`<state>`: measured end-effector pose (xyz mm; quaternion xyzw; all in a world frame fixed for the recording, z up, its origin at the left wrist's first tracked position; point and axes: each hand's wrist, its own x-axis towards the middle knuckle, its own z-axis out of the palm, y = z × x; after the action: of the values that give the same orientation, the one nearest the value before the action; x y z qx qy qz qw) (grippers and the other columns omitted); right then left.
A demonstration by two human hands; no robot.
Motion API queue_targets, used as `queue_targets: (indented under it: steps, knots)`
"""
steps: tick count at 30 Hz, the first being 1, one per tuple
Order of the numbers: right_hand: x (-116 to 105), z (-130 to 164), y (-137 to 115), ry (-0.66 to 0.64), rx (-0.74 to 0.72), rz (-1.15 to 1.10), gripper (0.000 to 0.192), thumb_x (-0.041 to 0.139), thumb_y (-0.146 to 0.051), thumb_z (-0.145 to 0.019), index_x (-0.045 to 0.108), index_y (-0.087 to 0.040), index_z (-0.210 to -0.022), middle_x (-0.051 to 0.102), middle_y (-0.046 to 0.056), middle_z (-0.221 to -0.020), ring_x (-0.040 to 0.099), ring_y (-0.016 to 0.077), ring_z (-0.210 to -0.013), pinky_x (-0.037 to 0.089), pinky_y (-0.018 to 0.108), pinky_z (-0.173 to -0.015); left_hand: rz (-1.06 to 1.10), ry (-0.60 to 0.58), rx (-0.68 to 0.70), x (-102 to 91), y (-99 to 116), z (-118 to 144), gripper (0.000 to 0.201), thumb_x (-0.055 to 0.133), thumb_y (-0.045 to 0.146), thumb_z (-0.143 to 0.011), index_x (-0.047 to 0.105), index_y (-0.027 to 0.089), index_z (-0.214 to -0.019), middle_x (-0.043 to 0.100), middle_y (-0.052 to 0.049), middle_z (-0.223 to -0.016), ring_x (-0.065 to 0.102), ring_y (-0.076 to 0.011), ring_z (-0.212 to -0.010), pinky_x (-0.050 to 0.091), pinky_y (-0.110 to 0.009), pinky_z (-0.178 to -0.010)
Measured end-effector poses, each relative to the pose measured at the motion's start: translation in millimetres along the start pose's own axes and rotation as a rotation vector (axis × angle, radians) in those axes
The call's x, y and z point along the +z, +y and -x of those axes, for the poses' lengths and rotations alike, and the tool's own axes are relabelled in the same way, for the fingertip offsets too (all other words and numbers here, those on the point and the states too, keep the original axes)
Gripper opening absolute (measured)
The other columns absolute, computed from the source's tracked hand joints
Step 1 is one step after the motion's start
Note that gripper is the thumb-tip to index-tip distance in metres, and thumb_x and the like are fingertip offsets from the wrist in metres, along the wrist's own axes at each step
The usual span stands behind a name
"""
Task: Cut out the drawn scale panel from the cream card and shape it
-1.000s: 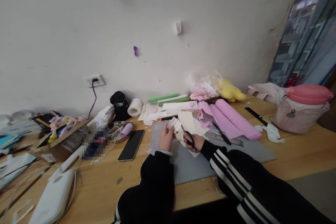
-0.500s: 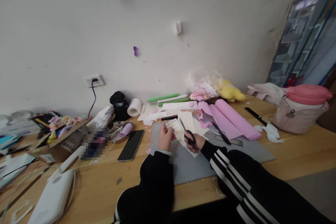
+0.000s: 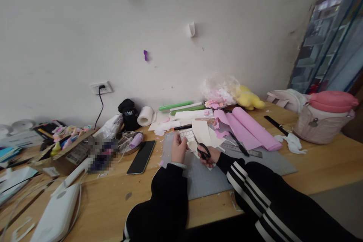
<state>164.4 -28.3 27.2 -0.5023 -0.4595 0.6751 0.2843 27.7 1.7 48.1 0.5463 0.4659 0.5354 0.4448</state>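
Note:
My left hand (image 3: pixel 179 149) pinches a small white sheet (image 3: pixel 187 134) marked with a grid, holding it just above the grey cutting mat (image 3: pixel 207 177). My right hand (image 3: pixel 210 154) grips black-handled scissors (image 3: pixel 200 146), whose blades point up and left into the sheet's edge. Cream paper pieces (image 3: pixel 202 130) lie on the mat right behind both hands. Black sleeves with white stripes cover my arms.
A black phone (image 3: pixel 141 156) lies left of the mat. Pink rolled sheets (image 3: pixel 249 128), a metal ruler (image 3: pixel 244 150), a tape roll (image 3: pixel 145 115), a cardboard box (image 3: pixel 64 147) and a pink-lidded bag (image 3: pixel 326 119) crowd the wooden table. A white device (image 3: pixel 58 213) sits front left.
The scissors went from lowered, to blades raised open, to closing on the sheet's edge. My left hand lowered the sheet slightly toward the mat.

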Motion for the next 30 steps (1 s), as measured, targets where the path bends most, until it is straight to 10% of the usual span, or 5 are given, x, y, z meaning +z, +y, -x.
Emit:
queue_targets:
  steps: [30]
  knots:
    - [4.6, 4.1, -4.9, 0.057, 0.026, 0.051, 0.033, 0.039, -0.041, -0.088, 0.054, -0.012, -0.085, 0.051, -0.005, -0.06, 0.042, 0.003, -0.04, 0.036, 0.016, -0.037, -0.025, -0.026, 0.004, -5.5, -1.5, -2.5, 0.019, 0.049, 0.026, -0.084, 0.055, 0.013, -0.097, 0.06, -0.002, -0.084, 0.058, -0.0109, -0.063, 0.049, -0.026, -0.055]
